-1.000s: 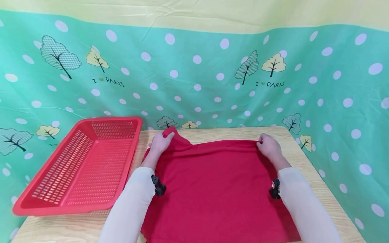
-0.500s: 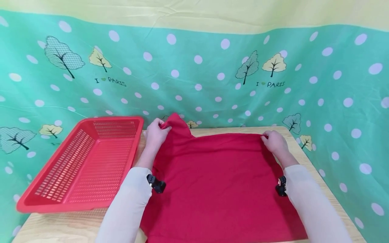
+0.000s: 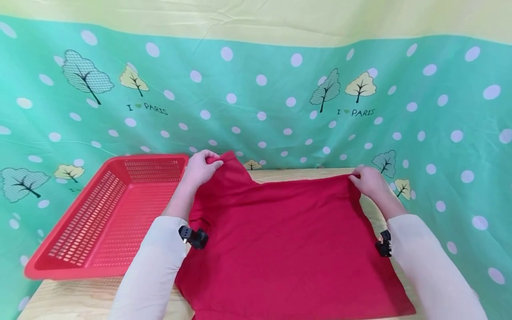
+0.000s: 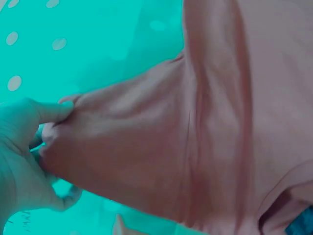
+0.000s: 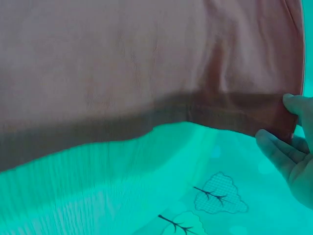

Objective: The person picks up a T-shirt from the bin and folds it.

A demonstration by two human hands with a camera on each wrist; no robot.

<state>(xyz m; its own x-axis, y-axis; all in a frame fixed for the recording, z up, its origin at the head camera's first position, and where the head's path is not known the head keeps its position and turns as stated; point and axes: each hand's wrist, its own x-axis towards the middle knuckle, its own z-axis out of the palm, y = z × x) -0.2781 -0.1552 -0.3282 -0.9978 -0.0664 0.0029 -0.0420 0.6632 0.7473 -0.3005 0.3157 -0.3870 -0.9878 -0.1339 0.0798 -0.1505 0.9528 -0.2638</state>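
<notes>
While a green polka-dot backdrop (image 3: 256, 102) hangs behind the wooden table (image 3: 280, 174), the red garment's (image 3: 288, 240) far corners are pinched by the left hand (image 3: 200, 169) and right hand (image 3: 370, 182), beside a red basket (image 3: 60, 266).

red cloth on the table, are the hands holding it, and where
Yes: both hands pinch the red fabric cloth at its far edge, left hand at the left corner, right hand at the right.

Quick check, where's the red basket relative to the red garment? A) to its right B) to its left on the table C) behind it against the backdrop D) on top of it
B: the red basket sits left of the red garment, beside the left hand.
</notes>
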